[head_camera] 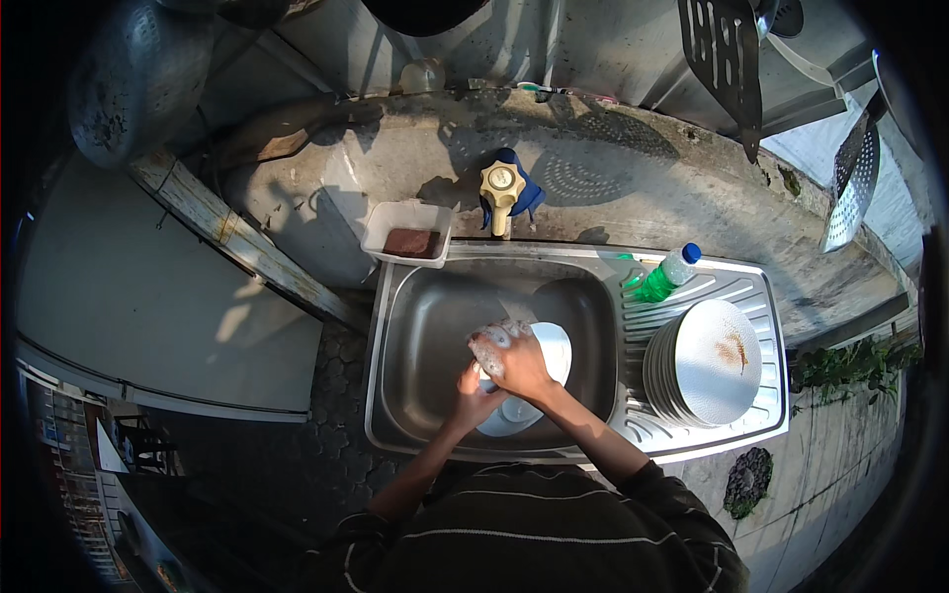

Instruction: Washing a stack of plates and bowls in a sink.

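Note:
Both hands are together over the stainless steel sink. My left hand grips a small white piece of crockery, mostly hidden by the fingers. Lying over the same piece, my right hand is covered with soap suds across its fingers. Whether it also holds a sponge is hidden. Under the hands, white crockery shows in the basin, with a curved white part below the wrists. I cannot tell whether these are one dish or several.
On the ribbed drainboard, stacked white plates have a brown stain on top. A blue-capped bottle of green liquid stands behind them. A plastic tub holds a brown block. The tap overhangs the sink's back edge.

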Action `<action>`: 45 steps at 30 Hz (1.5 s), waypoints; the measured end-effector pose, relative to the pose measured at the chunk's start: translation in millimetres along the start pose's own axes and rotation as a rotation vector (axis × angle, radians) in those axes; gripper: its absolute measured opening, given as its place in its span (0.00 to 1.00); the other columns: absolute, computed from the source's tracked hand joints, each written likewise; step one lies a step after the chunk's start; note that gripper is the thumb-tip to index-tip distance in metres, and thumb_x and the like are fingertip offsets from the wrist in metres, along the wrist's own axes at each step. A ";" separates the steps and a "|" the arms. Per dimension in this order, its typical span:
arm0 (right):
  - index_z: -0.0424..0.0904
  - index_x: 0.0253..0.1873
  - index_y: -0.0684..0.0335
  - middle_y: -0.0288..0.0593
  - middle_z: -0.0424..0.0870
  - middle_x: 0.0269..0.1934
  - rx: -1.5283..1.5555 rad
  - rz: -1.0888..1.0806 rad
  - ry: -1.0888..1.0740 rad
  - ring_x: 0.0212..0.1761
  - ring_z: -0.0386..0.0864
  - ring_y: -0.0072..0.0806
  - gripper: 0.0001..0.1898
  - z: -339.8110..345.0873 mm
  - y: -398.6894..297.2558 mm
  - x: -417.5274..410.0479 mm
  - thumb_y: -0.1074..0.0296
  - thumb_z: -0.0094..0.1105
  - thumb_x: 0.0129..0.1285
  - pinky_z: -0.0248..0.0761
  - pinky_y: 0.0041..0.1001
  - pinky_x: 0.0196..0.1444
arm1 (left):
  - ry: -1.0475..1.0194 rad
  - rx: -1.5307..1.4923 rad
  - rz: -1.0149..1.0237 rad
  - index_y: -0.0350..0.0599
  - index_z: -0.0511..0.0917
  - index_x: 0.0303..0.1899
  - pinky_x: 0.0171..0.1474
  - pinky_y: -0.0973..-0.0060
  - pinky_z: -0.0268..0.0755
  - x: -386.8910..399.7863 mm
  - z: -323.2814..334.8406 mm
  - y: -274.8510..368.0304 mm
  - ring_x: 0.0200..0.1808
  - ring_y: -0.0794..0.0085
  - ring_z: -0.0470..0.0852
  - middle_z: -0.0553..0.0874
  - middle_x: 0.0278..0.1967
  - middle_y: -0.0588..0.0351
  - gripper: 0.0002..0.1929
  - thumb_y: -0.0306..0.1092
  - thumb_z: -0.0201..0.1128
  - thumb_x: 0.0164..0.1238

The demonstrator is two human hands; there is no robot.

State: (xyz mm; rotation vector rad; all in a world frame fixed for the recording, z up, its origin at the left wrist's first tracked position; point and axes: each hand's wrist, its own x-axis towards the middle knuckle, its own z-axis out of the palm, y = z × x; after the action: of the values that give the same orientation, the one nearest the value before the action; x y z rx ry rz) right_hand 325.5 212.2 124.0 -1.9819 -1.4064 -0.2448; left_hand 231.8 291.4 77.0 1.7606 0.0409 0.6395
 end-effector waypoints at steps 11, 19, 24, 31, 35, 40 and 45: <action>0.73 0.41 0.60 0.49 0.76 0.38 0.219 0.350 0.244 0.43 0.71 0.45 0.15 -6.6 17.6 2.0 0.73 0.51 0.43 0.64 0.37 0.45 | 0.029 0.120 -0.097 0.35 0.71 0.40 0.37 0.75 0.70 2.5 -12.4 1.4 0.34 0.71 0.78 0.78 0.32 0.52 0.21 0.28 0.69 0.41; 0.77 0.38 0.58 0.48 0.79 0.30 0.062 0.268 0.062 0.29 0.76 0.45 0.13 13.4 15.7 5.7 0.65 0.56 0.44 0.69 0.36 0.37 | 0.067 0.015 -0.111 0.35 0.70 0.40 0.36 0.75 0.70 -9.0 -5.4 4.9 0.33 0.70 0.79 0.79 0.29 0.50 0.22 0.28 0.69 0.41; 0.76 0.36 0.69 0.54 0.78 0.30 0.330 0.811 0.288 0.33 0.75 0.49 0.13 15.2 49.3 -23.8 0.64 0.55 0.51 0.68 0.34 0.39 | -0.053 0.152 -0.168 0.35 0.70 0.39 0.35 0.77 0.70 5.3 -23.0 33.1 0.31 0.74 0.78 0.79 0.29 0.51 0.21 0.29 0.68 0.41; 0.77 0.37 0.56 0.44 0.78 0.34 0.087 0.117 0.182 0.34 0.74 0.44 0.10 5.2 -7.4 -0.5 0.65 0.56 0.47 0.68 0.37 0.37 | -0.063 0.181 -0.105 0.36 0.70 0.40 0.38 0.72 0.71 -7.7 -18.9 2.1 0.37 0.65 0.80 0.79 0.32 0.48 0.23 0.30 0.69 0.39; 0.78 0.33 0.56 0.40 0.78 0.29 0.067 0.054 0.126 0.28 0.76 0.40 0.07 9.0 7.2 1.8 0.66 0.57 0.47 0.68 0.35 0.29 | -0.081 0.289 -0.020 0.37 0.70 0.39 0.37 0.72 0.71 1.1 -19.3 20.9 0.36 0.64 0.80 0.79 0.33 0.47 0.22 0.30 0.69 0.38; 0.72 0.25 0.70 0.47 0.72 0.17 0.546 0.858 0.355 0.19 0.67 0.35 0.19 9.0 53.5 -12.9 0.59 0.47 0.62 0.62 0.28 0.25 | -0.032 0.256 -0.163 0.38 0.71 0.36 0.36 0.77 0.70 14.6 -30.3 47.7 0.32 0.72 0.80 0.79 0.29 0.52 0.18 0.29 0.68 0.40; 0.73 0.35 0.67 0.53 0.75 0.29 0.072 0.530 0.332 0.32 0.72 0.49 0.10 5.3 48.7 -3.5 0.65 0.47 0.59 0.65 0.35 0.34 | 0.163 -0.149 -0.279 0.34 0.70 0.36 0.37 0.80 0.70 27.2 -31.5 41.2 0.33 0.77 0.78 0.79 0.31 0.53 0.18 0.26 0.67 0.41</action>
State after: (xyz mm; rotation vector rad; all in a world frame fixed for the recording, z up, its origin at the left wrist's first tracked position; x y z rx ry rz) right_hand 366.2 204.0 97.8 -2.0588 -0.6466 -0.2597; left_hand 228.7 316.7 129.7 1.5211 0.3377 0.5644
